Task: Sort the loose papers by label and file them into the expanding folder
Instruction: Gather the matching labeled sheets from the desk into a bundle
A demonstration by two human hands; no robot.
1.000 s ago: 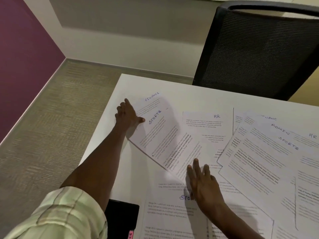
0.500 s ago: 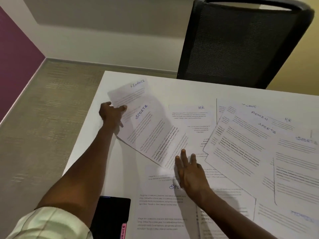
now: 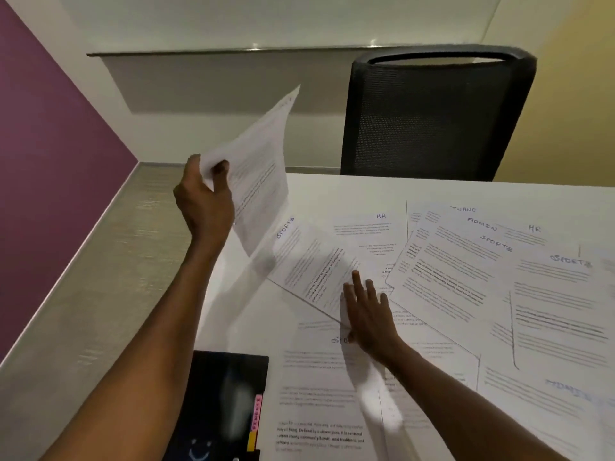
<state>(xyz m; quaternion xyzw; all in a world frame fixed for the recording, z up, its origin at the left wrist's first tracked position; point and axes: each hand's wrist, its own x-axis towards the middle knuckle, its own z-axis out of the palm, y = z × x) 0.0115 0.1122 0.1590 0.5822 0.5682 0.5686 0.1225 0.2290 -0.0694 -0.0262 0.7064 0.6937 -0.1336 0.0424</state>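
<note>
Single head view: looks forward and down, close over table [image 3: 332, 191], chair [image 3: 432, 121] beyond.

Bare table strip [image 3: 239, 314] between black folder [image 3: 213, 387] and overlapping papers [image 3: 466, 287]; chair [image 3: 429, 121] behind far edge.

**Setting: office room**

An office is indicated. A white desk [image 3: 382, 191] is faced by a black mesh-backed chair [image 3: 429, 118]; printed sheets [image 3: 466, 277] labelled HR, ADMIN and SPORTS are spread out. Carpeted floor [image 3: 109, 277], painted walls.
</note>
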